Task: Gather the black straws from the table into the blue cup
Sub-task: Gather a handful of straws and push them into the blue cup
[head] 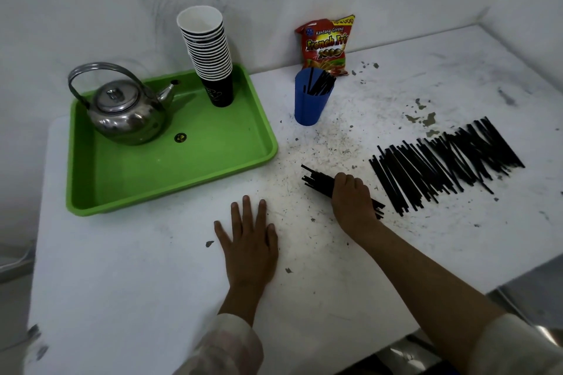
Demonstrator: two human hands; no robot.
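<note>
Pale cream sleeves (227, 347) framed the near edge of the scuffed white desk (128, 268), both forearms bare and reaching forward. Her or his left hand (248, 245) lay flat on the desk, palm down, fingers spread and straight, gripping nothing. The right arm stretched diagonally from the lower right, and the right hand (352, 199) was curled knuckles-up, clamped on a small bundle of thin black plastic straws (320, 181); the bundle's ends stuck out on both sides of the fist and sat low against the desk.

Just right of that hand lay the loose row of black straws (447, 161), fanned side by side across the desk towards the far right edge. Farther back, near the middle, stood the tall blue plastic cup (310, 103), upright, with several black straws (320, 84) already leaning inside it. Behind the cup a red French-fries snack bag (326, 46) leaned against the white wall. To the left sat a shallow green plastic tray (182, 167) carrying a shiny steel kettle (126, 113) and a tall stack of dark paper cups (210, 52).
</note>
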